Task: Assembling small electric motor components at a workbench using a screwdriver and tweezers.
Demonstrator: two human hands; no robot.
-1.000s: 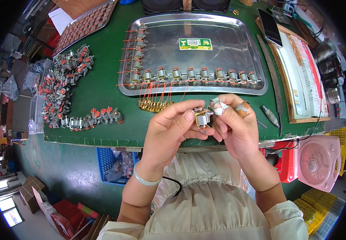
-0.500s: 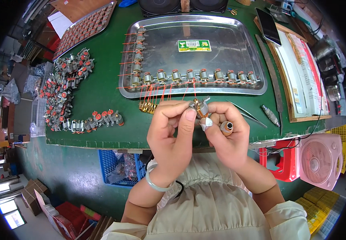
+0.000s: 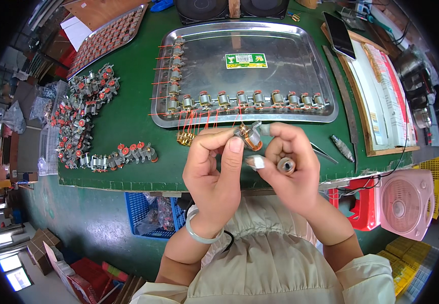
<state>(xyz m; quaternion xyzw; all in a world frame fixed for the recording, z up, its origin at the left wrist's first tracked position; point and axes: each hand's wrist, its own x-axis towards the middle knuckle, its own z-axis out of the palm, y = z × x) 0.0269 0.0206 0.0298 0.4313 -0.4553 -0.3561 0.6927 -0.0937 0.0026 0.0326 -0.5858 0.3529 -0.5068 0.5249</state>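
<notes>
My left hand [image 3: 217,167] pinches a small coil part [image 3: 250,138] between thumb and forefinger. The part has a grey metal bracket, copper-coloured winding and a red wire running toward the tray. My right hand [image 3: 295,167] is beside it, forefinger at the bracket's upper tab and thumb apart from the part. White tape covers that thumb's tip. Curled against the palm, the other right fingers hold a brown cylindrical handle [image 3: 286,165], seen end-on; its rest is hidden. Just beyond, a steel tray [image 3: 280,55] carries similar coil parts [image 3: 258,97] in a row and a column, with red wires.
Loose coil parts [image 3: 80,116] are heaped at the left, some trailing rightward. Brass-coloured pieces [image 3: 185,138] hang on red wires below the tray. Tweezers [image 3: 325,153], a metal-bodied tool [image 3: 342,148], a long flat strip [image 3: 342,96] and a papered board [image 3: 381,101] occupy the right.
My right thumb has drawn down off the coil part, and the right forefinger has straightened toward its tab. The part has tilted in my left hand, which has shifted slightly left.
</notes>
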